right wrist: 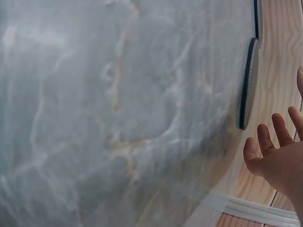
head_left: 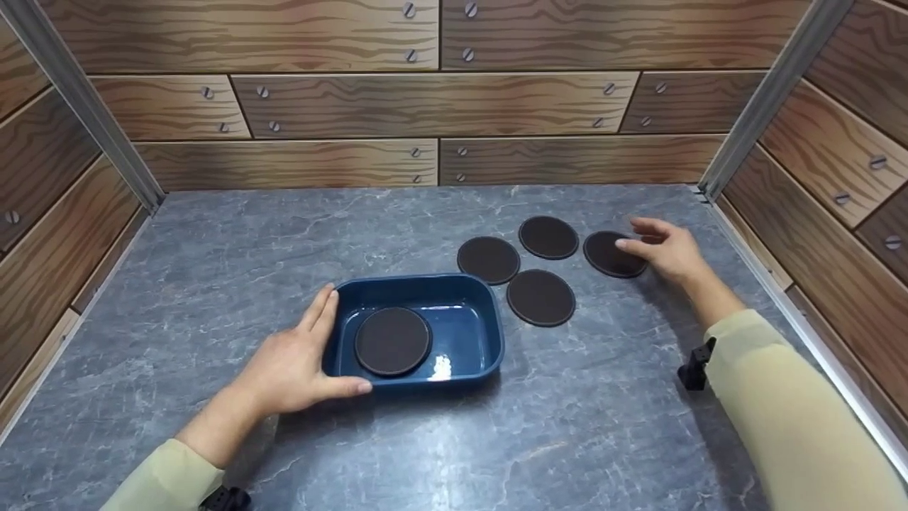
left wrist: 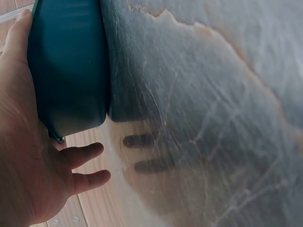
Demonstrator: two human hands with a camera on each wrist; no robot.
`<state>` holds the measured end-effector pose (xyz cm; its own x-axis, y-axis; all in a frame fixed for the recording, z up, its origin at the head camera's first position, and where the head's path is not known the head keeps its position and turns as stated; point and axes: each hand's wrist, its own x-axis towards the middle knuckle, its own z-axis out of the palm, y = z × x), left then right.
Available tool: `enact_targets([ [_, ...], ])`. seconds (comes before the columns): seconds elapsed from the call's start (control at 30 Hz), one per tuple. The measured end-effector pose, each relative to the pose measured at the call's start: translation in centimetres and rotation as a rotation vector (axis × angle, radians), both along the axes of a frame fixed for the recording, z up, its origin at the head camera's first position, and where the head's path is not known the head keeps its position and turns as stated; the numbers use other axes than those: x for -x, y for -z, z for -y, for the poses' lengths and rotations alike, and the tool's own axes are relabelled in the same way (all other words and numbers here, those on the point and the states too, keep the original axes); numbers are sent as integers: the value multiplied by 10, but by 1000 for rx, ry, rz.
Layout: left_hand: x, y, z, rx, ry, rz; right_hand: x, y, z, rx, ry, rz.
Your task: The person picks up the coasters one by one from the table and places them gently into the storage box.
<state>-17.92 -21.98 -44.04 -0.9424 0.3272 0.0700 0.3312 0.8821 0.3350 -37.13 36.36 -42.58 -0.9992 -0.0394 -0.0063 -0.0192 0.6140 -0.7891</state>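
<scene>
A deep blue rectangular dish (head_left: 464,333) stands on the table, with one round dark brown coaster (head_left: 392,341) lying flat in its left half. My left hand (head_left: 287,369) holds the dish's left end, thumb along the near rim and fingers at the far left corner; two other fingers (left wrist: 87,179) extend free below it in the left wrist view. Over the rightmost coaster (head_left: 608,254) hovers my right hand (head_left: 670,252), its thumb and fingers spread apart. From the right wrist view, those fingertips (right wrist: 263,132) appear separate from the coaster's edge (right wrist: 248,85).
Three more dark coasters lie right of the dish: one by its far right corner (head_left: 488,260), one behind (head_left: 548,237), and one nearer (head_left: 540,298). Wood-patterned panels (head_left: 433,106) wall the grey marbled table (head_left: 567,426) at the back and sides.
</scene>
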Motion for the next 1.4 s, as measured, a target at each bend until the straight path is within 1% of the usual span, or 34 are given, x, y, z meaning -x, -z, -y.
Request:
enact_targets([
  [0.23, 2, -1, -3, -2, 5, 1, 3, 6, -12, 15, -26, 77],
  [0.43, 2, -3, -3, -8, 11, -10, 7, 11, -14, 11, -84, 140],
  [0.63, 2, -3, -1, -4, 6, -14, 11, 15, -12, 59, -140, 198],
  [0.8, 0, 0, 0, -8, 8, -12, 11, 16, -10, 85, -160, 230],
  [0.97, 0, 1, 1, -6, 5, -6, 10, 16, -9, 96, -157, 242],
  [1.13, 1, 0, 2, 3, 2, -7, 11, 19, -8, 88, -163, 229],
  [1.27, 1, 1, 2, 4, 3, -11, 10, 21, -8, 61, -161, 211],
  [1.4, 1, 1, 2, 4, 2, -8, 9, 21, -7, 9, -152, 201],
])
